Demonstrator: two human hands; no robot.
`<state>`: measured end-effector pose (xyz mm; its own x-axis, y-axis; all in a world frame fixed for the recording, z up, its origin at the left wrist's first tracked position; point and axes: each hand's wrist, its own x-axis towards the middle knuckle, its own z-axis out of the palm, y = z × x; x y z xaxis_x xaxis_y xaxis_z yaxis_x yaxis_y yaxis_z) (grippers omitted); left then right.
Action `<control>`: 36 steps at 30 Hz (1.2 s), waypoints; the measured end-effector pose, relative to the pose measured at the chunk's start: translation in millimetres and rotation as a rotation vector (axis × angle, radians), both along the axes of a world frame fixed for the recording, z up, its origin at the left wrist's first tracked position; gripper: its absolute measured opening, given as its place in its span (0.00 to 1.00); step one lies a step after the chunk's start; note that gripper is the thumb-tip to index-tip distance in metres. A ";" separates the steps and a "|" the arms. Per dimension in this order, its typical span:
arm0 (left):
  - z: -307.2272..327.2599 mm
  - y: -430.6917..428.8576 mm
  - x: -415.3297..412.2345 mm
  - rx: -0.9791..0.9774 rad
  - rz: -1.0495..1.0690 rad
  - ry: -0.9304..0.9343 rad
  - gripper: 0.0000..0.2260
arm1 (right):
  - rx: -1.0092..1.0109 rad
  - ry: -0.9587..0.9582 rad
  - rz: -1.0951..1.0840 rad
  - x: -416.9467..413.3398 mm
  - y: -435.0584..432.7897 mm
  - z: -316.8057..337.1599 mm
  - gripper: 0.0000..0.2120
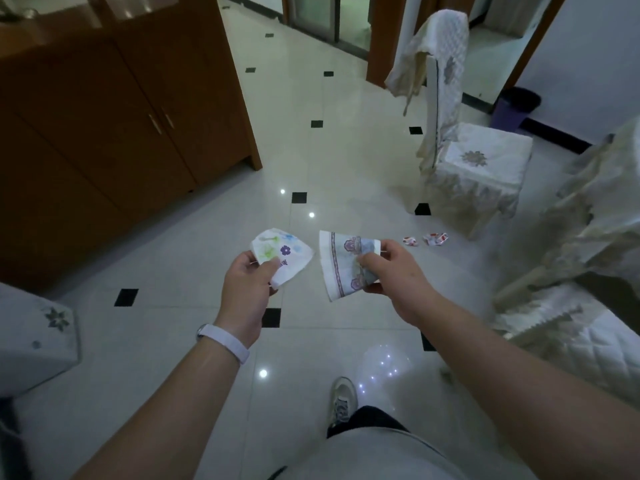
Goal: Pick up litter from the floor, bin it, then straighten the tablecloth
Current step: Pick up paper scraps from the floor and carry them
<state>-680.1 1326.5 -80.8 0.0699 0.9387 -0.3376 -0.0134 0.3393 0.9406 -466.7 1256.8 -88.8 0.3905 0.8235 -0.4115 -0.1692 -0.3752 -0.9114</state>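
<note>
The left hand (247, 285) pinches a flattened flowered cup (282, 252) of paper. The right hand (394, 278) grips a squashed, conical bordered cup (341, 268). Crumpled red-and-white wrappers (427, 239) lie on the glossy tiled floor (207, 341) beside the quilted chair (474, 164).

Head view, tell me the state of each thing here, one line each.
Flowered cup: crushed, gripped by left hand.
Banded cup: flattened, gripped by right hand.
Wrappers: lying on floor.
Bin: upright, open-topped, dark liner.
Cabinet doors: shut.
Chair cover: hanging askew.
</note>
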 end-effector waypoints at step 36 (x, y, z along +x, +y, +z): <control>-12.8 547.4 106.1 -0.049 -0.528 -0.080 0.06 | -0.014 -0.070 -0.531 45.2 438.9 12.8 0.09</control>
